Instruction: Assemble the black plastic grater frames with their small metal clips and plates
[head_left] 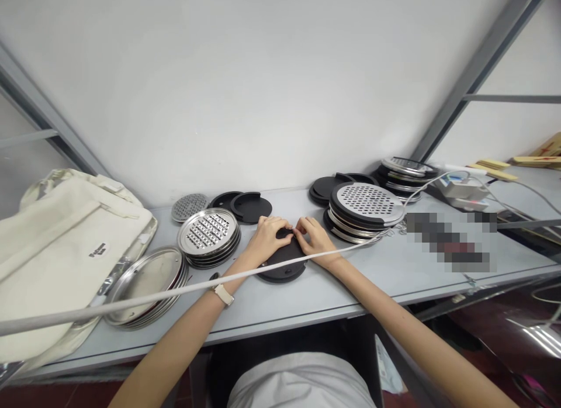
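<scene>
A black round holder (283, 272) lies flat on the grey table, between my two hands. My left hand (270, 239) is closed on its far left rim, the thumb reaching over the top. At the far edge of the holder, the fingertips of my right hand (316, 239) are pinched together close to the left thumb. Whatever sits between the right fingertips is too small or hidden to name. A white cable (249, 272) crosses the view in front of the holder and the right wrist.
Round metal grater plates (208, 231) and plain metal discs (146, 282) are stacked to the left, beside a cream cloth bag (56, 238). More black holders (252, 207) lie behind. At right stand stacked black-rimmed graters (368, 200), another stack (403, 168) and a white power strip (462, 189).
</scene>
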`<action>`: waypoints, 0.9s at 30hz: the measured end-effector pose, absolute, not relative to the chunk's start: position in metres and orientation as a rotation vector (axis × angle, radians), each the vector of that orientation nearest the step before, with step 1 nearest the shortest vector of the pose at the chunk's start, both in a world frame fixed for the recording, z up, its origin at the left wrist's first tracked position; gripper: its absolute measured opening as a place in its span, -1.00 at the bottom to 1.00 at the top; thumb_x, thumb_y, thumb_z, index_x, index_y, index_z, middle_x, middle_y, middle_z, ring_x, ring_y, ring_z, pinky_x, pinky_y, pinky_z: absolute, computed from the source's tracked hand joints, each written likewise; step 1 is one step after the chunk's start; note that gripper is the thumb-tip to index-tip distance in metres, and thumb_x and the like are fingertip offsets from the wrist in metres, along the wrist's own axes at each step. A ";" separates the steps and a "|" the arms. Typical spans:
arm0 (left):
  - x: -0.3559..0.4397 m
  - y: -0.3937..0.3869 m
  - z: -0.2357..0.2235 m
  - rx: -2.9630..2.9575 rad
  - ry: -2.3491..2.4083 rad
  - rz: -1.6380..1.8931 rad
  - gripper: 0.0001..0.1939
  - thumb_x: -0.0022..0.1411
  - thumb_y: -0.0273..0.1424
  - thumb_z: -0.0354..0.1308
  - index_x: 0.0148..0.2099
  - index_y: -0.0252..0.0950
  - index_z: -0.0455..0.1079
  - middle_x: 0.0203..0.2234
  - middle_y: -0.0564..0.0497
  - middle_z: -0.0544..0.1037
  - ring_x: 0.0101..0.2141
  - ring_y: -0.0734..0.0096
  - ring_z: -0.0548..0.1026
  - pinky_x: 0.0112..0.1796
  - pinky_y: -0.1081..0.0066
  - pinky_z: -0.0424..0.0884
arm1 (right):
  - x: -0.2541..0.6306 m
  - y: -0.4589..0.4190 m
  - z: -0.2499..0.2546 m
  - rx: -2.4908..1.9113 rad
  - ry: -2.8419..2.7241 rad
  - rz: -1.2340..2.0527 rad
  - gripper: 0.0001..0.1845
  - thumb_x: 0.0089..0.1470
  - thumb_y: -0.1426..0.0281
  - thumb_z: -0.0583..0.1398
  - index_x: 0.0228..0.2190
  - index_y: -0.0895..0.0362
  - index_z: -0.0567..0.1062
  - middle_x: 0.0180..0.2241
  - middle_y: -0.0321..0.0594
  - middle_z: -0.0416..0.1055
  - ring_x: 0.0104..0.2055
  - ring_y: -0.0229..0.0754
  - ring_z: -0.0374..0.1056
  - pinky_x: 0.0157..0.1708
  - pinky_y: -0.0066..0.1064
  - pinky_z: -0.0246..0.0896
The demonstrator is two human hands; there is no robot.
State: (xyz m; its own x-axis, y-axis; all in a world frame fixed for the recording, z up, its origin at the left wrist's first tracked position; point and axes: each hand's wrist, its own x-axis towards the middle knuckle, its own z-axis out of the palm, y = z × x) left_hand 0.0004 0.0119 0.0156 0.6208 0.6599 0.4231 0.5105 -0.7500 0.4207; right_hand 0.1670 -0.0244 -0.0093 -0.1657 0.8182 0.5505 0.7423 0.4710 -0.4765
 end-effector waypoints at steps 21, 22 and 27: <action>0.000 0.011 0.014 2.676 0.954 0.778 -0.90 0.20 -0.40 0.10 -0.22 -0.28 0.38 -0.29 0.02 0.47 -0.20 0.34 0.39 -0.12 0.31 0.16 | 0.167 -0.020 -0.014 -1.269 -1.872 0.183 -0.85 0.12 0.46 0.01 -0.49 0.08 0.18 -0.49 -0.24 0.24 -0.38 -0.16 0.19 -0.34 -0.33 0.13; 0.000 0.010 0.015 2.683 0.953 0.785 -0.89 0.20 -0.41 0.10 -0.20 -0.28 0.36 -0.26 0.01 0.46 -0.17 0.33 0.38 -0.11 0.31 0.16 | 0.167 -0.020 -0.014 -1.269 -1.871 0.177 -0.85 0.12 0.47 0.01 -0.49 0.08 0.18 -0.49 -0.24 0.24 -0.38 -0.16 0.19 -0.34 -0.33 0.13; -0.001 0.006 0.016 2.686 0.965 0.829 -0.72 0.21 -0.42 0.08 -0.01 -0.25 0.25 -0.12 -0.03 0.41 -0.07 0.28 0.32 -0.06 0.28 0.15 | 0.167 -0.020 -0.014 -1.263 -1.866 0.159 -0.86 0.13 0.46 0.00 -0.48 0.08 0.20 -0.47 -0.23 0.25 -0.37 -0.15 0.19 -0.32 -0.31 0.15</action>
